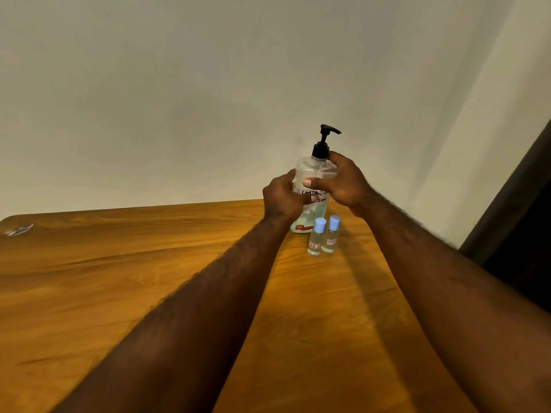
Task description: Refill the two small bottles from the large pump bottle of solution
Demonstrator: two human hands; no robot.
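From the head camera, both bare arms reached straight out over the wooden table [119,278]. The big pump bottle [313,169] stood upright near the far edge of the table, close to the pale wall [208,84]. Its black pump top [323,141] was on, with the spout pointing right. The bottle was clear, with a handwritten white label and only a little blue-green liquid at the bottom.

The left hand [283,201] wrapped round the left side of the bottle, and its thumb lay across the label. The right hand [346,183] held the right side higher up, just under the black top. Its fingers curled round the shoulder of the bottle, and its thumb pressed on the front.

The two small bottles stood upright side by side, just in front of the big one. The left small bottle [315,238] and the right small bottle [331,235] both had light blue caps on and small labels with red edges. Neither hand touched them.

A small flat thing [19,229] lay at the far left corner of the table.
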